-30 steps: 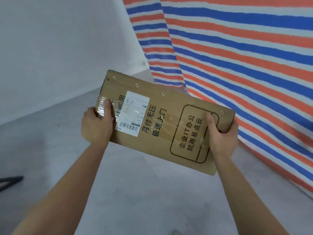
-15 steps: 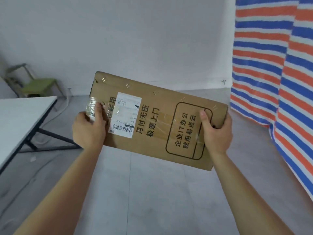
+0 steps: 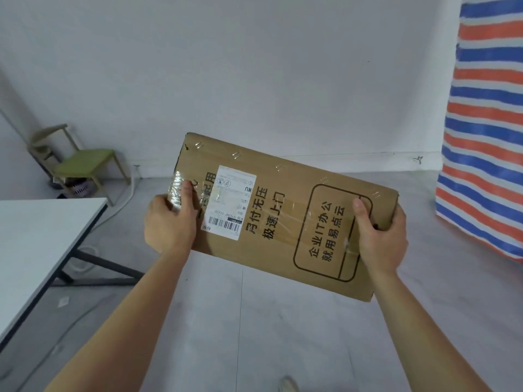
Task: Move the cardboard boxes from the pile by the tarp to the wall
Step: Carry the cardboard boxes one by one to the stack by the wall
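A person's left hand (image 3: 169, 222) and right hand (image 3: 380, 236) clamp opposite ends of a flat box (image 3: 283, 213), carried tilted above the floor, apparently bound for the wall (image 3: 254, 80) ahead.

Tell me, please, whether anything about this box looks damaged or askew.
Nothing looks badly damaged. The cardboard box is held slanted between the left hand and right hand, its right end lower in view, and the clear tape under the left thumb is crinkled. No crushed corners show.
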Available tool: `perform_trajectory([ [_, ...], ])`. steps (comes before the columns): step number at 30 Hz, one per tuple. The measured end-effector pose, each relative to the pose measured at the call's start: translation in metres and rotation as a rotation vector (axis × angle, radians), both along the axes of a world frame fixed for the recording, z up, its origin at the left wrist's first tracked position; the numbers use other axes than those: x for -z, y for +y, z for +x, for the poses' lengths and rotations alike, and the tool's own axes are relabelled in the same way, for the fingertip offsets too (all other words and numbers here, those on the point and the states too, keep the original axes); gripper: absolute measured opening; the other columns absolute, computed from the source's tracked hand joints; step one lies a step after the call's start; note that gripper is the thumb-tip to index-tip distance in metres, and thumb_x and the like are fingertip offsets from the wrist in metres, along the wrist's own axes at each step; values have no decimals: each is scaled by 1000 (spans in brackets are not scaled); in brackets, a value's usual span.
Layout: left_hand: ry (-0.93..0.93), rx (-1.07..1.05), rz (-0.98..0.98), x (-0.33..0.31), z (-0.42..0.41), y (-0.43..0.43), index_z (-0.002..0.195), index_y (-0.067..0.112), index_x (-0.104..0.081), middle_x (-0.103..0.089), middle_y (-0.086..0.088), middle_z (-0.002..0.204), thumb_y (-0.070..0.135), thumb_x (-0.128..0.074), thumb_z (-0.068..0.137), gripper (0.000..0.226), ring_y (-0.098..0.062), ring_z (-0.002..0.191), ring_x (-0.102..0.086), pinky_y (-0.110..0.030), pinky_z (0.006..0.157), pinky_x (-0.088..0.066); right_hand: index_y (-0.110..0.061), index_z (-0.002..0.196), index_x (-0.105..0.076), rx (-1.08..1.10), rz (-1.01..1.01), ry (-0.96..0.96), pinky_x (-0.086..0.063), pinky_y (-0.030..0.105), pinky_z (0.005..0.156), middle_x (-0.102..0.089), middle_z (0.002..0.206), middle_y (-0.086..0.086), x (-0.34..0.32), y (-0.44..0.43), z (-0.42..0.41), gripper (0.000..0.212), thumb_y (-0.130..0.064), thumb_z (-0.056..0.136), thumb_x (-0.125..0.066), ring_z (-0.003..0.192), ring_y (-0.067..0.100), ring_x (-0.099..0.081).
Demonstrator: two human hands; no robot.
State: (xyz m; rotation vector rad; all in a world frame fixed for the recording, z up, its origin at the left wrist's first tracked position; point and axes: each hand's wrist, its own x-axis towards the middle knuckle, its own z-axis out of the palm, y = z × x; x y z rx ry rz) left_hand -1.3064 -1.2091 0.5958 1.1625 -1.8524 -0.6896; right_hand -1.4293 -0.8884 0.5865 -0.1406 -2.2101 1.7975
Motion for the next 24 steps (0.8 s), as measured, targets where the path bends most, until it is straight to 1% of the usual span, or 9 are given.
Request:
perform_trajectory([
  [2, -12, -17, 3, 3, -55, -23, 84, 14, -52, -61, -3, 85, 81, -38, 86, 68, -26, 82, -57, -36, 70, -38, -30, 140, -49, -12, -26, -36, -44, 30, 93, -59, 107, -22, 9, -26, -56, 80, -71, 75, -70, 101, 7, -56],
  [5, -63, -24, -6, -1, -97, -53, 86, 15, -54, -61, -2, 86, 81, -37, 86, 68, -25, 80, -58, -37, 69, -42, -31, 140, -48, -37, -37, -66, -47, 29, 93, -60, 105, -21, 9, -60, -106, 78, -68, 76, -72, 102, 8, -61],
  [7, -90, -41, 7, -5, -123, -86, 88, 14, -54, -61, -6, 92, 80, -36, 87, 69, -28, 84, -58, -40, 73, -45, -32, 135, -50, -76, -33, -85, -47, 13, 80, -59, 97, -24, 5, -92, -141, 69, -64, 79, -73, 90, -3, -63],
  [9, -96, -89, 15, -5, -143, -119, 86, 12, -53, -61, -9, 94, 79, -35, 88, 70, -31, 86, -59, -43, 76, -46, -30, 133, -50, -135, -17, -94, -37, 2, 64, -55, 92, -30, -2, -130, -169, 64, -60, 81, -73, 77, -11, -59],
  [10, -104, -123, 22, -3, -151, -138, 86, 11, -53, -61, -10, 95, 78, -35, 89, 69, -32, 87, -59, -44, 76, -46, -29, 136, -50, -164, -1, -93, -34, 3, 64, -56, 93, -30, -3, -154, -184, 68, -61, 80, -73, 77, -11, -56],
  [14, -140, -219, 54, 13, -174, -207, 93, 9, -53, -59, -13, 107, 74, -36, 92, 67, -34, 99, -56, -42, 79, -39, -30, 139, -51, -268, 36, -73, -41, 23, 84, -66, 112, -16, 4, -242, -231, 76, -69, 77, -70, 97, 6, -59],
  [16, -154, -247, 82, 26, -184, -246, 109, 9, -56, -58, -14, 119, 79, -36, 88, 75, -36, 111, -54, -47, 89, -42, -32, 137, -52, -318, 68, -77, -42, 27, 87, -65, 113, -17, 11, -289, -253, 74, -70, 77, -68, 99, 7, -59],
  [19, -178, -245, 122, 46, -203, -309, 133, 19, -52, -56, -13, 131, 87, -34, 80, 88, -37, 123, -50, -56, 102, -40, -33, 135, -53, -366, 129, -80, -45, 30, 91, -64, 112, -18, 23, -358, -281, 74, -73, 75, -67, 101, 8, -60],
  [24, -265, -233, 204, 72, -257, -431, 136, 19, -50, -54, -17, 129, 84, -37, 83, 85, -38, 125, -48, -56, 106, -37, -36, 132, -52, -356, 218, -130, -52, 40, 96, -66, 111, -18, 50, -480, -334, 76, -81, 72, -64, 103, 13, -64],
])
